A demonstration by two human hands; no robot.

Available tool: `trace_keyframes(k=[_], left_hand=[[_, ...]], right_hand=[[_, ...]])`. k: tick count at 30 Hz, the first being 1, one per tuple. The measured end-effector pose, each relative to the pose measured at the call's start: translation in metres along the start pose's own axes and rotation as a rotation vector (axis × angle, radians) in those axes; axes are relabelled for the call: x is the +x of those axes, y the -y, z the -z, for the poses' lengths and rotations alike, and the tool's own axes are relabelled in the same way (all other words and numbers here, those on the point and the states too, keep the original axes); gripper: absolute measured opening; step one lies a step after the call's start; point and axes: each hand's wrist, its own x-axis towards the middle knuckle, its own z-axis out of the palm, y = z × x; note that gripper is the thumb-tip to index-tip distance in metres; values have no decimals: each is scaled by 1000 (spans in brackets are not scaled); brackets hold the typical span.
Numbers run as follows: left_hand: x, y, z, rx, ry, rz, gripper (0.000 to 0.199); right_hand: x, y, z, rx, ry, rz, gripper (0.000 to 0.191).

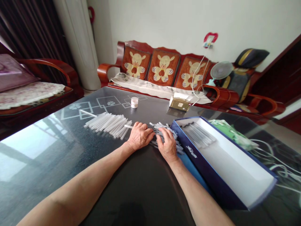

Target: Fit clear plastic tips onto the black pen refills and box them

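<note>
Hands just apart, palm-down near the tabletop (pixel 35 157) edge: left hand (pixel 140 136) over a white plastic tube (pixel 128 126), grip unclear; right hand (pixel 167 145), fingers spread, on piled clear tubes (pixel 163 131), beside a blue box (pixel 190 157).

The left hand (pixel 140 136) and right hand (pixel 167 145) press clear plastic tubes (pixel 162 129) beside a blue box (pixel 204 168).

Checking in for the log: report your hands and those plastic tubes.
Left hand at a lone white tube; right hand on a loose tube pile. Second tube pile further left. Navy box open at right, tubes inside.
</note>
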Motion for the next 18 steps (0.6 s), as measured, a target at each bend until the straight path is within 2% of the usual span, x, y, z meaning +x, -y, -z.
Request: trace_keyframes(k=[2,4,10,12,15,18], left_hand=[[0,0,0,-3,4,-10,36],[0,4,0,-3,4,-7,35],[-2,28,4,53,-113,129,32],[-2,32,5,67,-160,170,31],[-1,30,5,39,-172,163,30],[0,22,2,3,-111,102,31]], right_hand=[[0,0,-1,-6,67,40,20],[0,-3,-2,-21,75,30,19],[1,-16,1,-195,-94,-58,17],[1,-17,2,-243,-113,-86,15],[1,-16,1,-283,-45,-78,13],[1,-12,-1,-310,48,-54,16]])
